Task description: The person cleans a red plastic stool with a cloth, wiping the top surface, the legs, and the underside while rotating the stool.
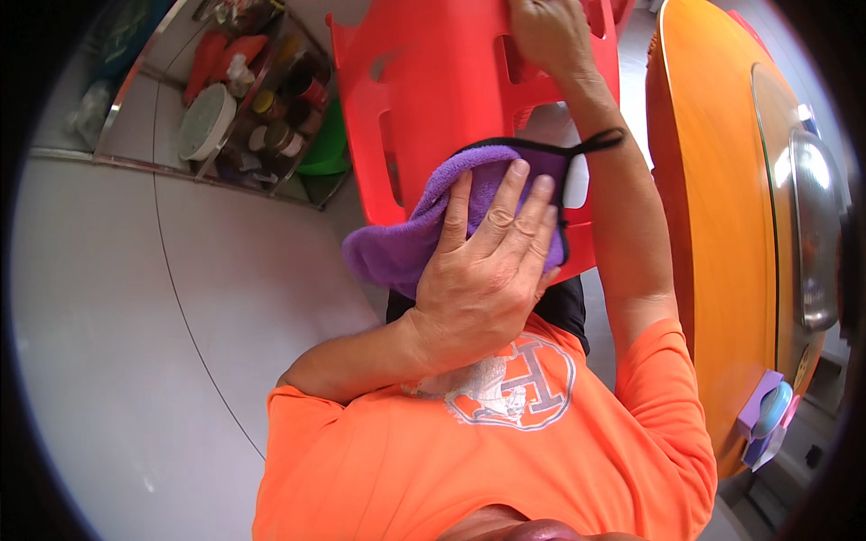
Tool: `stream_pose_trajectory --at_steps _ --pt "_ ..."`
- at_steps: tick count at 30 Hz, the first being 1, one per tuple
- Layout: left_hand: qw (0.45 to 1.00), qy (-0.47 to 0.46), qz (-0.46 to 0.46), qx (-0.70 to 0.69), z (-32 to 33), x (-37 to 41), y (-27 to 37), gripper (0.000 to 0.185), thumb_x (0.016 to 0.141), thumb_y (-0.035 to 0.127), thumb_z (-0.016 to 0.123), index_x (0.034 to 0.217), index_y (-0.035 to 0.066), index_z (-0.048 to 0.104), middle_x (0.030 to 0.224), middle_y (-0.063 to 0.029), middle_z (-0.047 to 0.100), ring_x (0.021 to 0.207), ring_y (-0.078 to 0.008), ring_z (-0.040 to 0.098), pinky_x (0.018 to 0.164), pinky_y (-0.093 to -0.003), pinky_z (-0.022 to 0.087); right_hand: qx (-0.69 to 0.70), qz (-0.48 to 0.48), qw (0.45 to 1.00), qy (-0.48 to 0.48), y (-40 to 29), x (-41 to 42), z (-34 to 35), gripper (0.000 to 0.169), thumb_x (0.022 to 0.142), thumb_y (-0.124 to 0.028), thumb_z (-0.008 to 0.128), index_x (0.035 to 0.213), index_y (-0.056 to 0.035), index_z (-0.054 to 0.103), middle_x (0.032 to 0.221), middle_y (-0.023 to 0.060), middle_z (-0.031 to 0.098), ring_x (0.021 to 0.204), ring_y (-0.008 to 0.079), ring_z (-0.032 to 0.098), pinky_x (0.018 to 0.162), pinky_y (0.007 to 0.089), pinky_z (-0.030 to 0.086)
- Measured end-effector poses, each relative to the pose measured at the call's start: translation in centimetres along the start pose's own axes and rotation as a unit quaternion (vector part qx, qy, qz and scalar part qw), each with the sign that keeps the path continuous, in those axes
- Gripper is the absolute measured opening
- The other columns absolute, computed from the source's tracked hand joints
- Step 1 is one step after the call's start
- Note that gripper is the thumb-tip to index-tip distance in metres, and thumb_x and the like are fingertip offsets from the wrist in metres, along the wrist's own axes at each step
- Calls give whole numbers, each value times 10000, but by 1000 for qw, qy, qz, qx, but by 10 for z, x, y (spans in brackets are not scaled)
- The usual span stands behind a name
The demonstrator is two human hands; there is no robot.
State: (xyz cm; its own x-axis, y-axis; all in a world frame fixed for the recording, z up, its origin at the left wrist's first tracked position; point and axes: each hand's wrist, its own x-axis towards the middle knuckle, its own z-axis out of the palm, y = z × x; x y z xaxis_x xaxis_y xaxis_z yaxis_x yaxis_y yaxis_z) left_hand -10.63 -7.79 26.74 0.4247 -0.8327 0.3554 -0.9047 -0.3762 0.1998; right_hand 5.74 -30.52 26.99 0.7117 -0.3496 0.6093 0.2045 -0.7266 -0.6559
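A red plastic chair [440, 88] with cut-out slots stands tilted or turned in front of my body; which way up it is, I cannot tell. My left hand [484, 270] lies over a purple plush cloth [399, 253], fingers spread and pressing it against the chair's lower part. The cloth has a black edge and a black hanging loop, which lies against my right forearm. At the top of the view, my right hand [551, 34] grips the chair's edge, its fingertips partly cut off by the frame.
To the right is an orange-brown wooden table [717, 203] with a clear domed lid [815, 230] and a purple box [761, 406] near its edge. At upper left, a metal-framed shelf [196, 177] holds jars and a white round container [208, 122]. A green basin [328, 145] is beside it.
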Motion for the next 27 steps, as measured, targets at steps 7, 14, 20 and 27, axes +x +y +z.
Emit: stream_pose_trajectory --at_steps 7,14,20,27 --pt "994 -94 26 56 -7 -9 -11 538 896 286 693 1295 -75 666 1470 -244 572 1443 -397 476 1212 -609 269 -147 -47 988 6 -55 -18 -12 505 1061 -330 450 751 -10 690 723 234 688 712 421 683 750 544 512" --pt "983 -119 50 -134 -10 -9 -2 463 966 252 660 1303 -62 622 1318 -211 654 1220 -338 616 1109 -528 425 -165 -101 979 59 -87 -45 -29 422 1050 -330 496 785 -36 644 734 197 666 725 375 648 746 512 474" --pt "937 107 129 -308 -41 -8 -18 472 1104 318 430 1206 -91 643 1141 -322 691 957 -466 714 836 -550 592 -101 -144 984 23 -92 -57 -44 391 1053 -301 513 814 -12 624 723 183 630 673 357 588 728 492 455" --pt "976 176 -63 -113 -52 -13 -75 517 1135 345 388 1349 -49 646 1571 -322 367 1516 -378 310 1207 -452 281 -125 -192 972 42 -81 -72 -54 425 994 -350 650 1191 22 708 972 199 723 880 278 653 848 443 476"
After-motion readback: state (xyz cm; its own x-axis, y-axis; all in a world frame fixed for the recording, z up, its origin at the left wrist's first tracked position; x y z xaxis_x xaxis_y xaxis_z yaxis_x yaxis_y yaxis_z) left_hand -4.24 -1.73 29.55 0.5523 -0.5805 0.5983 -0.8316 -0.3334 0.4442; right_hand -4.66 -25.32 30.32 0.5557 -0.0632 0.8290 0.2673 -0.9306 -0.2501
